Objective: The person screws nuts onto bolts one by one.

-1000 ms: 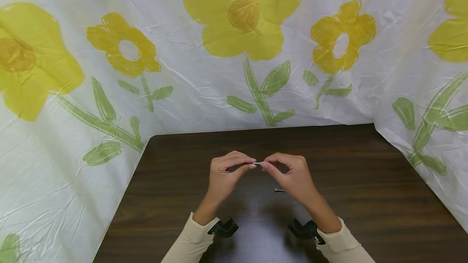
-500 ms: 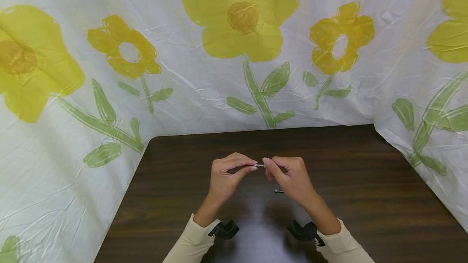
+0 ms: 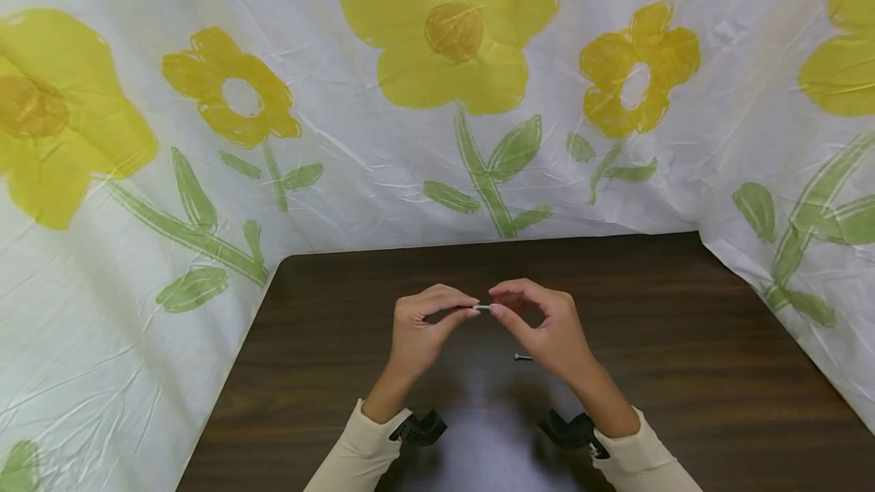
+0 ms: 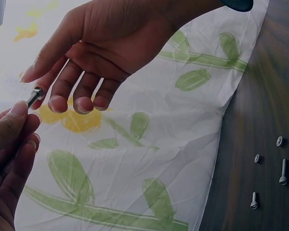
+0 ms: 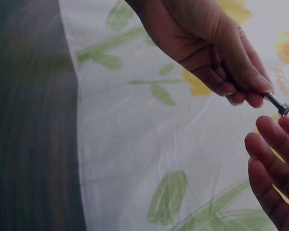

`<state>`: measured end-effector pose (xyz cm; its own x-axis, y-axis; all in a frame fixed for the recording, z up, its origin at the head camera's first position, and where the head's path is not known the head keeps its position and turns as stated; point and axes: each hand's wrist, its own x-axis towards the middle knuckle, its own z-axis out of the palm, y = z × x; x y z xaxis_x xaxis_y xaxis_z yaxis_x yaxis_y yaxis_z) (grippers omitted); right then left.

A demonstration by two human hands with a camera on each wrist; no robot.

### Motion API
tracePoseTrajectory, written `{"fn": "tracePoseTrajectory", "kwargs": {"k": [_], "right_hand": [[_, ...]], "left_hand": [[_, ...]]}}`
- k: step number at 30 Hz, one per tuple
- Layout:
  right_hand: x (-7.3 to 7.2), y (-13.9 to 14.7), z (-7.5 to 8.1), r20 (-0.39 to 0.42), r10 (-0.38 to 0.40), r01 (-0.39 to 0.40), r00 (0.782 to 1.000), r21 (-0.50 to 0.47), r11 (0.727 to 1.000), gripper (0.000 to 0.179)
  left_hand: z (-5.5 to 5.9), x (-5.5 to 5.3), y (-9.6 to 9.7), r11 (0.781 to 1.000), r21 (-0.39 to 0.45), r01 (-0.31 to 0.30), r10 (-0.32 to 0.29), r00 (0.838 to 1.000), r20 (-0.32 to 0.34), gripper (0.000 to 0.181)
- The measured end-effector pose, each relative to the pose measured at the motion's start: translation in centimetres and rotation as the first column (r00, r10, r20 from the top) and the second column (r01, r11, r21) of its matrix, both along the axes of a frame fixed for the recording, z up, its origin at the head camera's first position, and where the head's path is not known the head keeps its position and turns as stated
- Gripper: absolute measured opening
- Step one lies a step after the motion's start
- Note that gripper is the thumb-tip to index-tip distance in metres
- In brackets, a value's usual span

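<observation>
My left hand (image 3: 418, 329) pinches a small metal bolt (image 4: 32, 98) between thumb and fingers, above the table. What looks like a hex nut (image 5: 283, 109) sits on the bolt's end that faces my right hand (image 3: 547, 325). The right thumb and fingers are spread around that end, with a gap between them; they do not appear to grip it. In the left wrist view, two loose bolts, a longer bolt (image 4: 283, 172) and a shorter bolt (image 4: 254, 200), lie on the table near two nuts, one nut (image 4: 280, 141) beside the other.
The dark wood table (image 3: 328, 370) extends under both hands. One loose bolt (image 3: 522, 357) shows left of the right wrist in the head view; the hand hides the other parts. A white cloth (image 3: 383, 188) with printed yellow flowers hangs around the table's back and sides.
The right hand's fingers were at the bolt's end, curled in half a second ago, and have now spread apart. The left hand keeps holding the bolt in nearly the same place.
</observation>
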<state>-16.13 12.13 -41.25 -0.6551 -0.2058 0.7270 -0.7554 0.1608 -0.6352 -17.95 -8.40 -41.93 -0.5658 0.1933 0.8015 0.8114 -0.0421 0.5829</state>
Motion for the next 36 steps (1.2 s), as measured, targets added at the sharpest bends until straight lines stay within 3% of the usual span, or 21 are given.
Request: {"fn": "tracePoseTrajectory", "kwargs": {"k": [5,21,30,36], "right_hand": [[0.0,0.08,0.1,-0.043,0.011,-0.01,0.999,0.015,1.0,0.029],[-0.25,-0.07,-0.06,-0.079,0.038,-0.036,0.996,0.021,0.999,0.032],[-0.15,0.05,0.18,-0.03,0.034,-0.032,0.999,0.043,0.999,0.016],[0.12,-0.08,0.08,0.04,0.006,-0.008,0.999,0.058,0.998,0.025]], "left_hand": [[-0.06,0.03,-0.03,1.0,0.001,-0.006,0.006,1.0,0.005,0.017],[0.17,0.14,0.14,1.0,0.002,0.013,-0.013,1.0,-0.022,0.02],[0.18,0.23,0.15,1.0,-0.007,0.023,-0.023,1.0,-0.018,0.02],[0.08,0.36,0.23,0.999,-0.019,0.025,-0.026,0.999,-0.021,0.021]]}}
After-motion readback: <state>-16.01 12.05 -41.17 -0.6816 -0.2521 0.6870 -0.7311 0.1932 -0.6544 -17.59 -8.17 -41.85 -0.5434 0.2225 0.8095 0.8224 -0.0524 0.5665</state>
